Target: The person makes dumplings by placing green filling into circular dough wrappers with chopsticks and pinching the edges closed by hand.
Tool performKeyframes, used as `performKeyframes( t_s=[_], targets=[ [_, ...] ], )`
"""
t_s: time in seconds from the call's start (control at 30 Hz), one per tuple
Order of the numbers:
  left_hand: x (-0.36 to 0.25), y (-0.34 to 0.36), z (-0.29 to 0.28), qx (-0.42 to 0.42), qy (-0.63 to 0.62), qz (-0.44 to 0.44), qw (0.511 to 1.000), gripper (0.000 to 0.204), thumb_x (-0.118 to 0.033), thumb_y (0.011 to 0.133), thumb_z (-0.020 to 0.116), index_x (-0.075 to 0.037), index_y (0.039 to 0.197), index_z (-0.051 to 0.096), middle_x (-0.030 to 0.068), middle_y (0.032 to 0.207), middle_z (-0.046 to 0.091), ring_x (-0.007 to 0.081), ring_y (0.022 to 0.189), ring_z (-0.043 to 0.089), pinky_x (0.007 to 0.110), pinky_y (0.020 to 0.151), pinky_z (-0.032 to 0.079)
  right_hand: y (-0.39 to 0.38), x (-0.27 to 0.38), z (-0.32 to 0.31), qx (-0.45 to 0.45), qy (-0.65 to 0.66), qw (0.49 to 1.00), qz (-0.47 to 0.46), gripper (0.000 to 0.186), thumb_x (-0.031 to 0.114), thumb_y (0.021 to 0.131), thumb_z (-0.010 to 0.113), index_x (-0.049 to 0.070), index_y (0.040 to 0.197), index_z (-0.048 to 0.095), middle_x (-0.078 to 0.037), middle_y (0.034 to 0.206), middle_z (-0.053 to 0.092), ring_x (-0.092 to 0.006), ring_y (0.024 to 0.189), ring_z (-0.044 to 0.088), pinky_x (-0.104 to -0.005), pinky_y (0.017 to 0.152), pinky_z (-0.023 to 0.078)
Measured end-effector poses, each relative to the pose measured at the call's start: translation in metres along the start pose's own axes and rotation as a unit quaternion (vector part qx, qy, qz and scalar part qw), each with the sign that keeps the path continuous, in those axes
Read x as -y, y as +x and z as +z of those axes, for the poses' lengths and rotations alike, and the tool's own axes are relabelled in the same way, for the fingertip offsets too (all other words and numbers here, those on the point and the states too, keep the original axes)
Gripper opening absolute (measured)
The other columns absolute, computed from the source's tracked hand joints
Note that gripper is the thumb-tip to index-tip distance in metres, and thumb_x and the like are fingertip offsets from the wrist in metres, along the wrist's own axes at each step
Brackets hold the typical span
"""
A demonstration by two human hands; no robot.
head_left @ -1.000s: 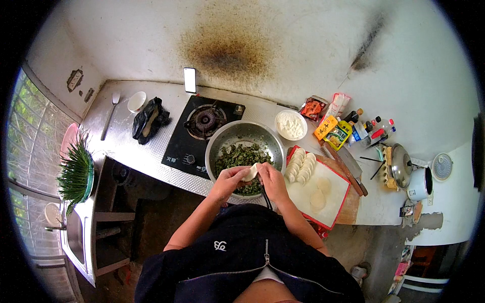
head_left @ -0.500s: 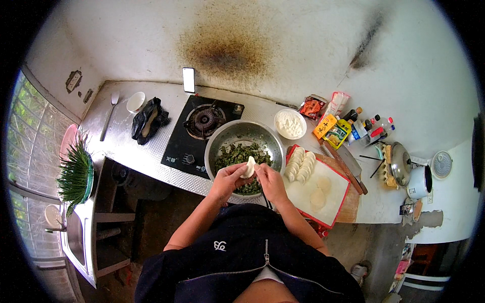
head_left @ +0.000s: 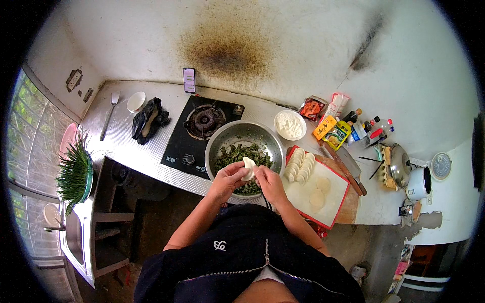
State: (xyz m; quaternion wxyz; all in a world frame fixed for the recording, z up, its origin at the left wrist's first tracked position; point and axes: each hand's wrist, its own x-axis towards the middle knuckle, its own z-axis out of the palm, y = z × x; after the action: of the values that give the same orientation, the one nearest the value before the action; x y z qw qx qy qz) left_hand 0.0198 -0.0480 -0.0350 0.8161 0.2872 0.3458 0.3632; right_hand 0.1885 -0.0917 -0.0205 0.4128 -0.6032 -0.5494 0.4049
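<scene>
Over a large steel bowl (head_left: pixel 273 146) holding chopped green filling (head_left: pixel 237 154), my left hand (head_left: pixel 226 180) pinches a pale folded dumpling (head_left: pixel 248 167). My right hand (head_left: pixel 269 184) grips the dumpling's right side with thumb and fingers; a dark utensil handle shows below it. To the right, a red-edged white board (head_left: pixel 328 214) holds rows of shaped dumplings (head_left: pixel 300 165) and a few flat round wrappers (head_left: pixel 317 200). A white bowl of flour (head_left: pixel 290 124) stands behind.
Black gas stove (head_left: pixel 176 149), phone (head_left: pixel 189 80) against the wall, black bag (head_left: pixel 150 120), white bowl (head_left: pixel 136 102), metal turner (head_left: pixel 109 114). Left: greens (head_left: pixel 73 177), sink (head_left: pixel 76 237). Right: cleaver (head_left: pixel 348 164), condiment packs (head_left: pixel 337 135), bottles, lidded pan (head_left: pixel 400 166), pot (head_left: pixel 419 183).
The dumpling has been turned more upright between my fingers and both hands have shifted slightly left. The phone's screen now shows a different display.
</scene>
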Motion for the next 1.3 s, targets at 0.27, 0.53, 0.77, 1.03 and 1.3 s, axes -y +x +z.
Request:
performKeyframes(
  t_s=[0.27,0.53,0.77,1.03,1.3],
  targets=[
    [-0.002,0.0,-0.001,0.002,-0.021,0.007,1.0,0.018,-0.009,0.092,0.061,-0.005,0.109,0.058,0.0054,0.105,0.065,0.0157,0.095,0.064,0.031,0.084,0.054,0.0,0.007,0.001,-0.027,-0.032,0.996,-0.076,0.032,0.029,0.098,0.052,0.0,0.086,0.055,-0.014,0.066,0.053,-0.0227,0.059,0.053,-0.0367,0.058,0.042],
    [0.003,0.003,-0.006,-0.038,-0.022,0.01,0.999,0.015,-0.009,0.092,0.062,-0.005,0.106,0.059,0.0032,0.099,0.064,0.0139,0.088,0.064,0.027,0.078,0.053,0.002,-0.007,0.004,0.015,0.005,1.0,-0.021,0.03,0.027,0.098,0.051,0.0,0.087,0.055,-0.012,0.065,0.053,-0.0207,0.058,0.051,-0.0345,0.058,0.042],
    [-0.002,0.001,-0.003,-0.015,-0.025,0.003,1.0,0.021,-0.009,0.091,0.063,-0.004,0.111,0.059,0.0026,0.1,0.064,0.0104,0.085,0.062,0.025,0.077,0.054,0.002,0.003,0.0,-0.011,-0.007,0.997,-0.076,0.028,0.026,0.098,0.053,0.0,0.09,0.058,-0.009,0.066,0.055,-0.0171,0.06,0.05,-0.0335,0.058,0.041],
    [-0.005,0.002,0.002,-0.056,-0.047,0.03,0.997,0.02,-0.006,0.092,0.061,-0.001,0.111,0.057,0.0069,0.104,0.064,0.0143,0.089,0.064,0.025,0.078,0.055,0.004,-0.009,0.005,0.026,0.083,0.996,0.02,0.027,0.025,0.097,0.054,-0.001,0.09,0.059,-0.007,0.068,0.058,-0.0131,0.061,0.05,-0.031,0.06,0.043],
    [-0.002,0.005,-0.002,-0.044,-0.055,0.042,0.997,0.019,-0.003,0.091,0.061,-0.001,0.109,0.056,0.0097,0.106,0.064,0.017,0.095,0.064,0.026,0.082,0.056,0.003,0.002,-0.001,-0.009,0.002,0.999,-0.038,0.027,0.024,0.097,0.054,-0.002,0.09,0.057,-0.01,0.07,0.059,-0.0164,0.063,0.055,-0.0328,0.06,0.044]
  ],
)
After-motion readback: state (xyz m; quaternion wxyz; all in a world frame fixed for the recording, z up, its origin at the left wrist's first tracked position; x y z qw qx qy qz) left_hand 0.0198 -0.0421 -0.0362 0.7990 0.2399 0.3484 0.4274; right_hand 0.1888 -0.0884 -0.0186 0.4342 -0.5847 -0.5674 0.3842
